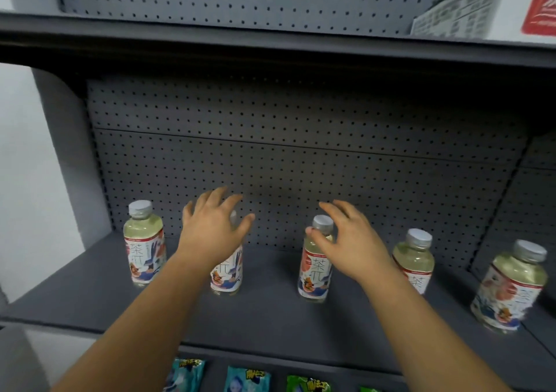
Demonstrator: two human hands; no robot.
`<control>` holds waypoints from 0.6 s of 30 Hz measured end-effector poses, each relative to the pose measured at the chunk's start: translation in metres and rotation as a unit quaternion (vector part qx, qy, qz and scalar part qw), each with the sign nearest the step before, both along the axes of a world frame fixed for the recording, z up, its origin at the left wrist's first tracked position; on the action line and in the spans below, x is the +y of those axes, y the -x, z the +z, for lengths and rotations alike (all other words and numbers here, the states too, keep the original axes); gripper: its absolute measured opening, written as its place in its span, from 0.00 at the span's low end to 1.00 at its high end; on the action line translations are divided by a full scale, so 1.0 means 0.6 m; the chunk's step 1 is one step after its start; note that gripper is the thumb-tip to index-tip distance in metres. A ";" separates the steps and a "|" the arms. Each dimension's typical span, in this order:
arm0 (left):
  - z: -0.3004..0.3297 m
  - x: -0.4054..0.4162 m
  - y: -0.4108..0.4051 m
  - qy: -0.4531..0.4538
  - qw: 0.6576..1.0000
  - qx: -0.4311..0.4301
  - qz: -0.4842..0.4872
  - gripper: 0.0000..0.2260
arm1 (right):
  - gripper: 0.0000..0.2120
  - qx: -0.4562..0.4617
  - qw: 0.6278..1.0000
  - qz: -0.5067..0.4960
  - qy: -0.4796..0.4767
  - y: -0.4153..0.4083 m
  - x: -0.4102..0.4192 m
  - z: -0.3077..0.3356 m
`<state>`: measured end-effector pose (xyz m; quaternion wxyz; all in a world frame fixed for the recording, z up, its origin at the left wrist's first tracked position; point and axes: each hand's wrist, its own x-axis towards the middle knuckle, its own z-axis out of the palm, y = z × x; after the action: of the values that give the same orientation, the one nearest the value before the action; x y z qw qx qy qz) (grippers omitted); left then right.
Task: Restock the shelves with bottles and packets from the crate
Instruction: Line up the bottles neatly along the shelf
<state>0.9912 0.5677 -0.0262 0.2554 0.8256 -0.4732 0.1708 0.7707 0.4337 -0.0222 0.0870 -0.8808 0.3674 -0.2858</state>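
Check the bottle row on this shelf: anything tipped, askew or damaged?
Nothing tipped or damaged. All five bottles stand upright; the rightmost bottle only seems to lean, probably from the wide lens. The second bottle is partly hidden by the left hand.

Dim, soft picture; deep shadow under the upper shelf (270,51), edges bowed.

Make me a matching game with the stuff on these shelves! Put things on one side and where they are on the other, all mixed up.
Things:
1. leftmost bottle
2. left hand
3. teal packet
4. white box

Places:
A. on the top shelf, right corner
B. standing alone near the shelf's left end
C. on the lowest shelf, at the picture's bottom edge
D. spread open in front of the second bottle's top

Pairs: 1-B, 2-D, 3-C, 4-A
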 end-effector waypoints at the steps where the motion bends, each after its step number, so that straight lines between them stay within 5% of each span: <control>1: 0.000 0.000 -0.009 0.003 1.000 0.006 0.000 0.23 | 0.30 0.003 1.000 -0.006 -0.011 -0.009 0.000 0.001; 8: 0.010 -0.017 -0.038 -0.090 0.994 0.055 -0.007 0.18 | 0.24 0.028 0.995 -0.052 -0.078 -0.040 -0.011 -0.003; 18: -0.004 -0.021 -0.053 -0.077 0.991 0.095 -0.060 0.21 | 0.23 0.015 0.993 -0.055 -0.107 -0.040 -0.006 -0.008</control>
<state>1.0232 0.5552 -0.0284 0.2440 0.8256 -0.5072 0.0393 0.7946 0.4302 -0.0268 0.1597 -0.8489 0.4452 -0.2358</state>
